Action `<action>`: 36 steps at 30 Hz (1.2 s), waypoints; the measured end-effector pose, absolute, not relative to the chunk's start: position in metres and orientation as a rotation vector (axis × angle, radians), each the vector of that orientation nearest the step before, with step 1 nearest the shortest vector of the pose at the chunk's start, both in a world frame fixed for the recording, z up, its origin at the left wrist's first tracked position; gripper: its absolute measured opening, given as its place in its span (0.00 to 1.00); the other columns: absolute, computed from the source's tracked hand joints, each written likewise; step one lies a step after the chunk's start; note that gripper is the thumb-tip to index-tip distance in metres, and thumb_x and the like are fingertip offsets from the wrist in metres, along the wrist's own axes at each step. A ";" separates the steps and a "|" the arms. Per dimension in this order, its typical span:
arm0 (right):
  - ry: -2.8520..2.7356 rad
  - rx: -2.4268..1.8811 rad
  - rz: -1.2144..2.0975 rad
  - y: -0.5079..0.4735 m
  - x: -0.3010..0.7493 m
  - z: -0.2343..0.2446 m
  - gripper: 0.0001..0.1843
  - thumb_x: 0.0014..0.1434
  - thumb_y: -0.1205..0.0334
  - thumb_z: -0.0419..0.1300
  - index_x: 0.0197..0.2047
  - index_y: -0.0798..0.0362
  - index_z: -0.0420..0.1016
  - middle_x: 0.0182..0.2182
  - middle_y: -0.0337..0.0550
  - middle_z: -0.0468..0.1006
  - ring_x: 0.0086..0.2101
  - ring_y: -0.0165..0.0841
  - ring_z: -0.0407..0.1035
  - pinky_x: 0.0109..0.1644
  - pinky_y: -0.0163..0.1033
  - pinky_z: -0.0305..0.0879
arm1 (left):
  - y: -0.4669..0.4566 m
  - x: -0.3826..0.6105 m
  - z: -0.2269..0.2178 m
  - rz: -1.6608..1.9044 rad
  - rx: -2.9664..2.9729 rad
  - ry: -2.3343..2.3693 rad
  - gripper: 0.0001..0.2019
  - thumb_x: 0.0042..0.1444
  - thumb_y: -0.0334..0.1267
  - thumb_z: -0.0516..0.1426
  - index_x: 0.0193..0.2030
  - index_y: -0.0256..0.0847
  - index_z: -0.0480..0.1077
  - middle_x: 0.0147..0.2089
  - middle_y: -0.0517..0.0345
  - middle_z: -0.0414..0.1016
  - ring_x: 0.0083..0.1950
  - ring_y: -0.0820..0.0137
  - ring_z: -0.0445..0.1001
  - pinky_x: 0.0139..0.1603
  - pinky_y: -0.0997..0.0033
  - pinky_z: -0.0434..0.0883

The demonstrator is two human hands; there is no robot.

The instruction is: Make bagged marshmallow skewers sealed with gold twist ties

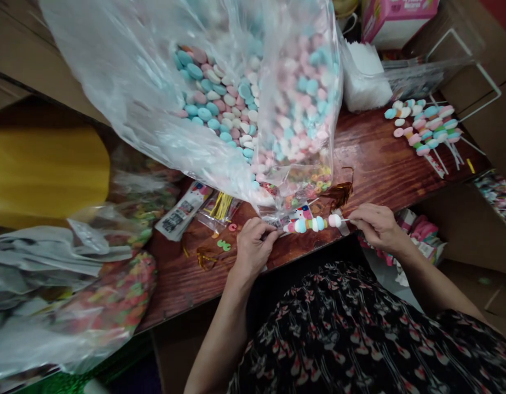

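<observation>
Candy skewer [314, 224], a bumpy row of white, pale blue, pink and yellowish-green pieces, spans the gap between the left hand [253, 243] and right hand [375, 225], fingers clamped on its ends, over the wooden table [370, 158].

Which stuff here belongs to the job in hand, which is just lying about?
Seems part of it: held skewer, candy bag, loose rings, skewer pile.

Probably just lying about: pink box, cup, yellow thing (unclear what).
</observation>
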State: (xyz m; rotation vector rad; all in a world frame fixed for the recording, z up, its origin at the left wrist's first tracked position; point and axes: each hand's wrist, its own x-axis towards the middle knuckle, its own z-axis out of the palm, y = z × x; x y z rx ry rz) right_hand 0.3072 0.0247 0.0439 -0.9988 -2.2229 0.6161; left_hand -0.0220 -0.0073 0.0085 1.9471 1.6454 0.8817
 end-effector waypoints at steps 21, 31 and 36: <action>-2.546 -0.788 0.087 0.039 0.282 0.070 0.12 0.58 0.72 0.50 0.36 0.54 0.74 0.30 0.44 0.77 0.31 0.33 0.65 0.35 0.39 0.58 | -0.009 -0.010 0.028 0.772 2.310 1.563 0.06 0.58 0.37 0.60 0.41 0.40 0.73 0.41 0.51 0.73 0.45 0.61 0.68 0.48 0.59 0.68; -2.322 -0.677 0.095 0.026 0.277 0.058 0.11 0.58 0.74 0.52 0.39 0.55 0.73 0.28 0.44 0.77 0.30 0.31 0.66 0.34 0.38 0.59 | -0.005 0.007 0.046 0.362 2.286 1.444 0.16 0.55 0.29 0.52 0.51 0.36 0.65 0.44 0.47 0.72 0.45 0.59 0.71 0.45 0.59 0.69; -2.373 -0.455 -0.110 0.035 0.285 0.071 0.10 0.61 0.70 0.52 0.39 0.56 0.74 0.30 0.44 0.78 0.30 0.31 0.65 0.33 0.39 0.58 | -0.010 0.016 0.050 0.390 2.049 1.362 0.09 0.54 0.33 0.55 0.43 0.40 0.65 0.36 0.58 0.71 0.37 0.67 0.70 0.38 0.69 0.66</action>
